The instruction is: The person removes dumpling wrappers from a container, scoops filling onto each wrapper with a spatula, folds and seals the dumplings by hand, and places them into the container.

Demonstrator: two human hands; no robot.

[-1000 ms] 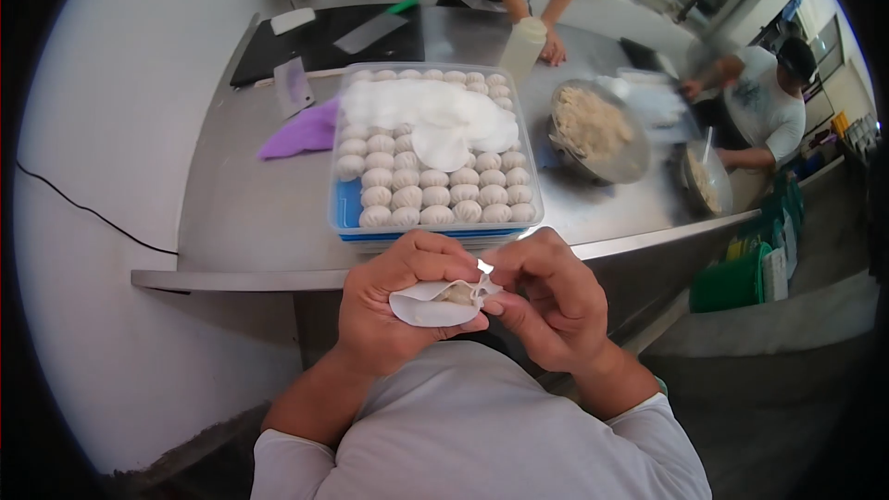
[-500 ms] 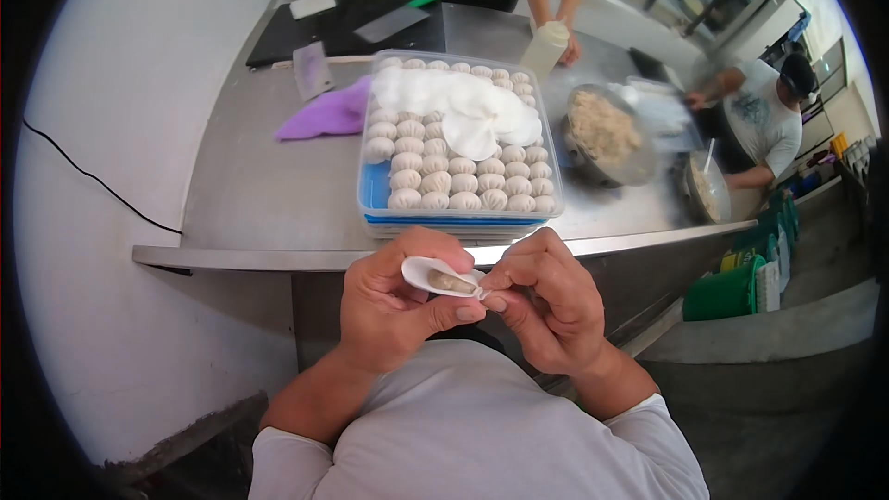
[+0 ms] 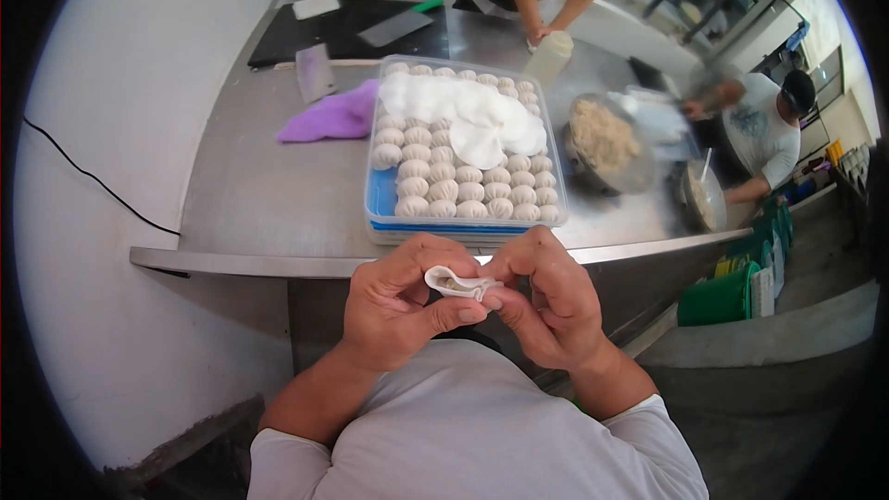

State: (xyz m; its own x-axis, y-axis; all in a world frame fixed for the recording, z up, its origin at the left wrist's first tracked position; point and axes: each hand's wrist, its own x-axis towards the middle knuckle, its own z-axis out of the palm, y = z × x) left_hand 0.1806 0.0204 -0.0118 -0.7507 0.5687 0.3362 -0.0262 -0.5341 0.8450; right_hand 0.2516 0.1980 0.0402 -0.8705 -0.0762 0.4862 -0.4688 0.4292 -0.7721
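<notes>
A white dough wrapper [image 3: 454, 285] with pale filling inside is folded between both hands, in front of the table edge. My left hand [image 3: 394, 296] cups its left side, fingers and thumb closed on it. My right hand [image 3: 546, 296] pinches the pleated right end between thumb and fingertips. Just beyond the hands is a clear tray [image 3: 372, 187] with rows of pleated dumplings [image 3: 443, 190]. Round white wrappers [image 3: 482, 120] lie in an overlapping heap over the dumplings at the tray's far part. Blue shows at the tray's left front corner.
Left of the tray lie a purple cloth [image 3: 331, 115] and a scraper [image 3: 315, 73]. A black board [image 3: 306, 31] with a green-handled cleaver [image 3: 398, 26] is behind. To the right are a bottle [image 3: 549, 57], a bowl of filling [image 3: 604, 136] and two other people.
The wrapper has turned and folded up smaller between my hands, its open side narrowing around the filling. The tray appears farther right than a second ago. The far person's arms have shifted.
</notes>
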